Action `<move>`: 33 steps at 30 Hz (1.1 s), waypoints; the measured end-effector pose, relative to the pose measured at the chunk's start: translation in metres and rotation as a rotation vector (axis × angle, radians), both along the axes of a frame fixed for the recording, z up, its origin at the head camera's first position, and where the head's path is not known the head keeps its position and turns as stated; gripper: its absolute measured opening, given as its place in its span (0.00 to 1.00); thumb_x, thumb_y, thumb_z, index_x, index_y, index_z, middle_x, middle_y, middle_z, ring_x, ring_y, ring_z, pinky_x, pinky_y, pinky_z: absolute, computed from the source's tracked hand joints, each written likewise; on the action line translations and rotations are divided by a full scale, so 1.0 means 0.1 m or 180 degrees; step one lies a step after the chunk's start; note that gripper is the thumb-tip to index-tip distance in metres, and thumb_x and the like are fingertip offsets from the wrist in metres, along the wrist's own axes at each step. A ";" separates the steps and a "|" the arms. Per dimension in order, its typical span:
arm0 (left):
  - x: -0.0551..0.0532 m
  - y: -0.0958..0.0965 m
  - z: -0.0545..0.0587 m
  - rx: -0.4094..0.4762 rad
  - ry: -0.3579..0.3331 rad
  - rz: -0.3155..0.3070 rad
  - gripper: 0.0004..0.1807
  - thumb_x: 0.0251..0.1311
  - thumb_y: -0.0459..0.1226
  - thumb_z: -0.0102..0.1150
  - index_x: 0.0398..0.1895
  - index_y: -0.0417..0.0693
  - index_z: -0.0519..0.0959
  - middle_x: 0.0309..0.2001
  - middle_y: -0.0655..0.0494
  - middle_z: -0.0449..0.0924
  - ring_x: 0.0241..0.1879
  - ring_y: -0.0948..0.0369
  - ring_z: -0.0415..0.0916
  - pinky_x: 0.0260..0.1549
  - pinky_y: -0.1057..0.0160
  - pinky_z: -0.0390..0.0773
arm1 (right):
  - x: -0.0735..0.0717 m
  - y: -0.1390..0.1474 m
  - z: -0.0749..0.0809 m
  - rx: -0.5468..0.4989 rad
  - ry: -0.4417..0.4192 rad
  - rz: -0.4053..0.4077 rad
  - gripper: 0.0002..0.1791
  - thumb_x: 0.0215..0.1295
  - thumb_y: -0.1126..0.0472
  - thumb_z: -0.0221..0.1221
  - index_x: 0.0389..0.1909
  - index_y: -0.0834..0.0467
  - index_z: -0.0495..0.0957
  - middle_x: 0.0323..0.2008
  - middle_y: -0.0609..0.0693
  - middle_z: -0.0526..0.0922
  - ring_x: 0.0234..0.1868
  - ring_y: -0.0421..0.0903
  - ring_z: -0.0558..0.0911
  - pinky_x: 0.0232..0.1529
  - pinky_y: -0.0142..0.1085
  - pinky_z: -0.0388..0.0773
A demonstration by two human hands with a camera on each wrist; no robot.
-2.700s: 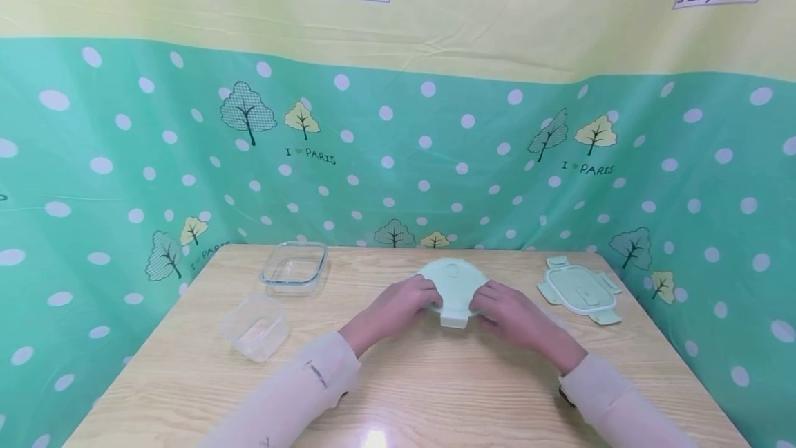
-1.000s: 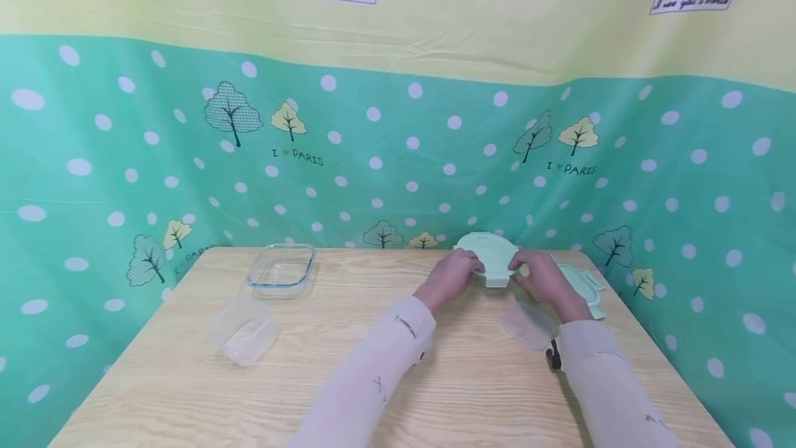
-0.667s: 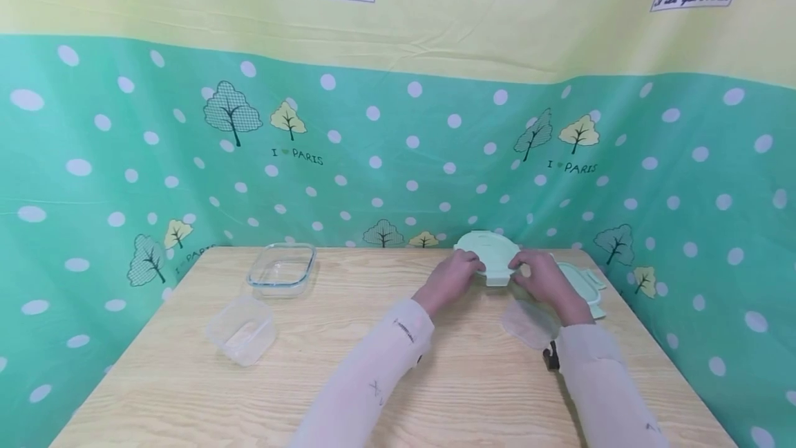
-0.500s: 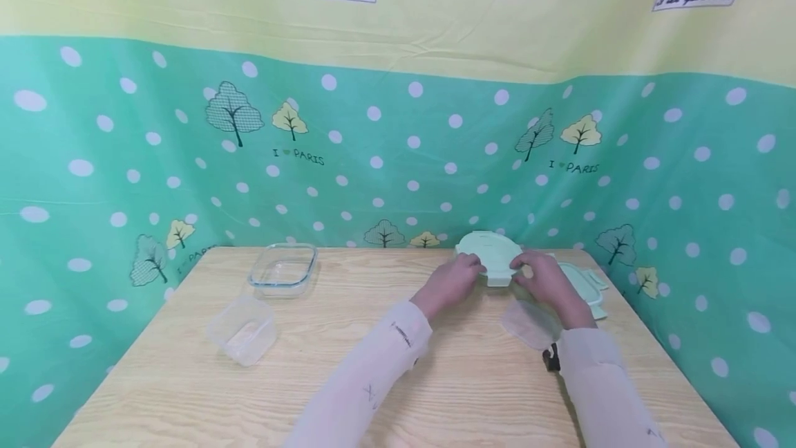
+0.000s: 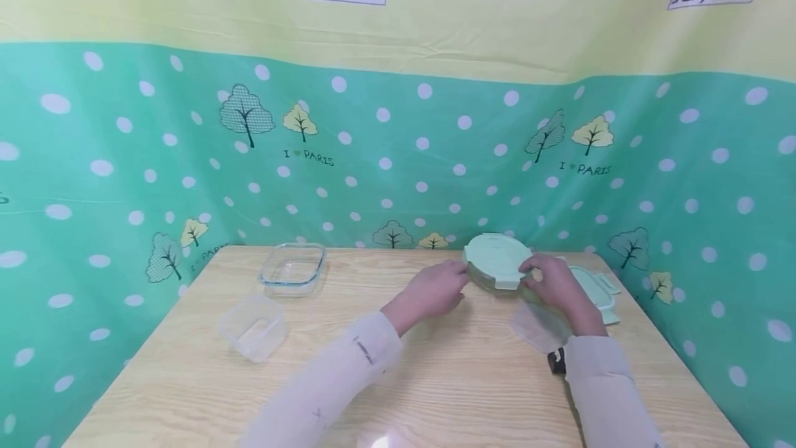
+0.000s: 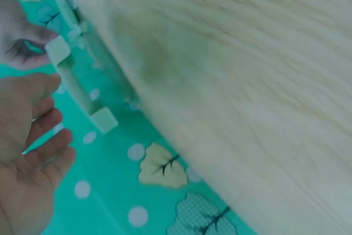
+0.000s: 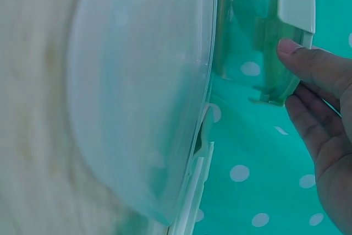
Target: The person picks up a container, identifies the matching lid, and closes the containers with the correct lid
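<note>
A round glass food container (image 5: 485, 278) with a pale green lid (image 5: 497, 256) stands at the back right of the table. At its right rim my right hand (image 5: 556, 289) pinches the edge. The right wrist view shows the thumb against the container (image 7: 272, 64) near its edge, with the fingers on the other side. Just left of the container is my left hand (image 5: 438, 289), its fingertips close to the wall. In the left wrist view the left hand (image 6: 27, 152) has relaxed, parted fingers and nothing between them, near the lid's clips (image 6: 103, 120).
A square green clip lid (image 5: 593, 289) lies behind the right hand. A translucent plastic piece (image 5: 539, 327) lies in front of that hand. On the left stand a square glass container (image 5: 292, 274) and a translucent plastic box (image 5: 253, 329). A dotted curtain (image 5: 398, 157) hangs behind the table (image 5: 435, 393).
The lidded round container has gone from the table's middle to the back right, carried by both hands. In the last half second my left hand has let go and drawn slightly left.
</note>
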State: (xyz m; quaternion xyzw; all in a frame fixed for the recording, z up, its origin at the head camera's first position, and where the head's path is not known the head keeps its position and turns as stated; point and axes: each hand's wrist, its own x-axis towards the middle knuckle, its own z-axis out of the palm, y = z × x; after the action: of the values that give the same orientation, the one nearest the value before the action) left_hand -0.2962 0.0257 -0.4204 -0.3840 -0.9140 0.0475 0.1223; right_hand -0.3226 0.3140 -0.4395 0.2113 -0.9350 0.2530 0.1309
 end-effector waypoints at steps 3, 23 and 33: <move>0.09 -0.19 0.05 0.0006 -0.0050 0.0078 0.19 0.68 0.45 0.64 0.59 0.50 0.81 0.58 0.55 0.79 0.55 0.58 0.77 0.54 0.64 0.81 | 0.01 0.01 0.03 0.0013 -0.0019 0.0004 0.11 0.60 0.72 0.68 0.43 0.65 0.85 0.47 0.64 0.85 0.59 0.70 0.78 0.63 0.63 0.72; 0.59 -1.66 0.22 0.0339 -0.0216 0.0744 0.25 0.66 0.46 0.67 0.61 0.43 0.79 0.57 0.48 0.80 0.57 0.49 0.77 0.58 0.49 0.80 | 0.06 0.00 0.02 0.0057 -0.0096 -0.0064 0.10 0.60 0.72 0.68 0.43 0.65 0.85 0.48 0.65 0.85 0.62 0.71 0.75 0.64 0.63 0.71; 0.82 -2.45 0.22 0.0603 0.0117 0.0916 0.29 0.62 0.48 0.71 0.61 0.41 0.79 0.55 0.44 0.81 0.53 0.45 0.80 0.49 0.45 0.84 | 0.03 -0.03 0.04 0.0034 -0.0110 -0.0042 0.10 0.60 0.71 0.68 0.43 0.65 0.85 0.48 0.65 0.85 0.61 0.71 0.76 0.65 0.64 0.70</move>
State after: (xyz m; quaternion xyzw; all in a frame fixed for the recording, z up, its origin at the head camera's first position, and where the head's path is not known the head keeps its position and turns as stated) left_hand -0.2141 -0.2197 -0.3980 -0.2350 -0.9575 -0.0148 0.1666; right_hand -0.3200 0.3109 -0.4353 0.2013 -0.9398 0.2508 0.1153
